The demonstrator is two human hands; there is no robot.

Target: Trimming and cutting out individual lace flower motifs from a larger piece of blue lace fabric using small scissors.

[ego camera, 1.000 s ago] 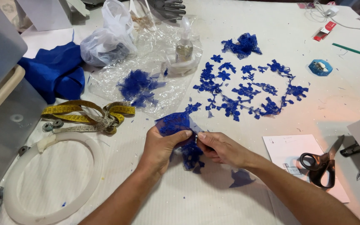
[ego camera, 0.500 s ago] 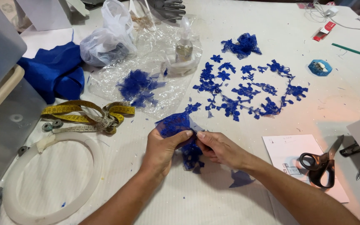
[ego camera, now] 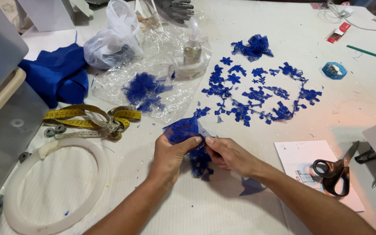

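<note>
work in hand: separating motifs from a scrap of royal-blue embroidered lace on sheer net (ego camera: 187, 135), held above the white table (ego camera: 249, 209).

progress, as judged from the layout: a good number of cut blue lace flowers and sprigs (ego camera: 257, 93) lie spread in a loose ring beyond the scrap, on its far right. a crumpled bundle of blue lace (ego camera: 252, 47) sits further out behind that ring. more blue pieces (ego camera: 144, 90) rest on a sheet of clear crinkled plastic (ego camera: 153, 74) to the far left of the scrap. one small blue offcut (ego camera: 251, 186) lies near and to the right of the scrap. the held piece appears not yet finished; i judge the job well under way but not complete.

grip: left hand (ego camera: 170, 156) has thumb pressed over the upper edge of the scrap, fingers curled beneath it. right hand (ego camera: 229, 156) pinches the same scrap at its right edge, thumb and fingers pressed together, tips almost meeting the left thumb. the lower part of the scrap hangs between the two hands. neither hand holds a tool.

other items: black-handled scissors (ego camera: 334, 167) lie on a white paper sheet (ego camera: 297, 156) well to the right of the scrap, untouched. a yellow tape measure (ego camera: 88, 118) is coiled to its left, with a white round hoop (ego camera: 53, 182) nearer and left.
</note>
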